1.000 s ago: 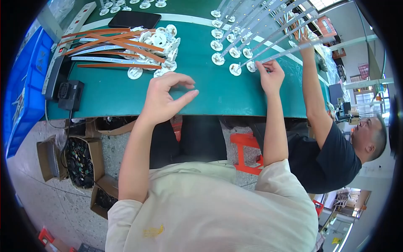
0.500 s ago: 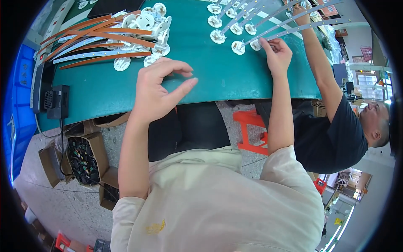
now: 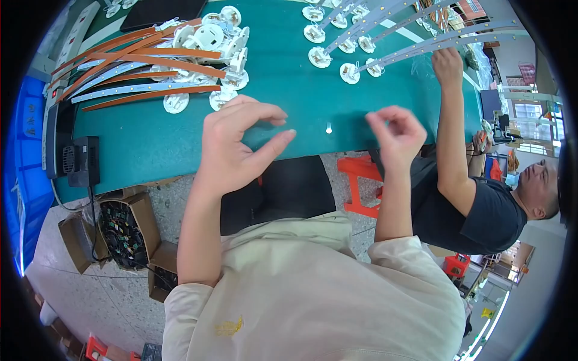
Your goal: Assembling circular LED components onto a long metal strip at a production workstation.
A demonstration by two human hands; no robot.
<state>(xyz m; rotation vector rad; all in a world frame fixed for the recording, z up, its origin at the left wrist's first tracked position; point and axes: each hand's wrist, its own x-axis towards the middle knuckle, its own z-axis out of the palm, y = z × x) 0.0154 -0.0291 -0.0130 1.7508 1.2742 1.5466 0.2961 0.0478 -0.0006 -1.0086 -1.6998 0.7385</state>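
My left hand (image 3: 244,144) is held over the near edge of the green table, thumb and fingers apart in a C shape with nothing between them. Across from it, my right hand (image 3: 398,133) hovers above the same edge, fingers loosely curled, thumb apart, and no object visible in it. On the table between the hands shows a small white spot (image 3: 329,128), too small to identify. Beyond my left hand lies a pile of round white lamp bases (image 3: 208,37) with orange-backed LED strips (image 3: 150,89). Farther right, LED strips (image 3: 415,51) attached to white discs (image 3: 349,73) lie in rows.
A co-worker's hand (image 3: 448,67) reaches to the strips at the right. A black adapter (image 3: 82,161) sits at the table's left edge beside a blue bin (image 3: 33,132). Below stand a cardboard box (image 3: 141,219) of dark parts and a red stool (image 3: 355,180).
My right hand has left the disc at the strip's end and drawn back toward me. My left hand stays open, shifted slightly. The co-worker's hand has moved nearer along the strips.
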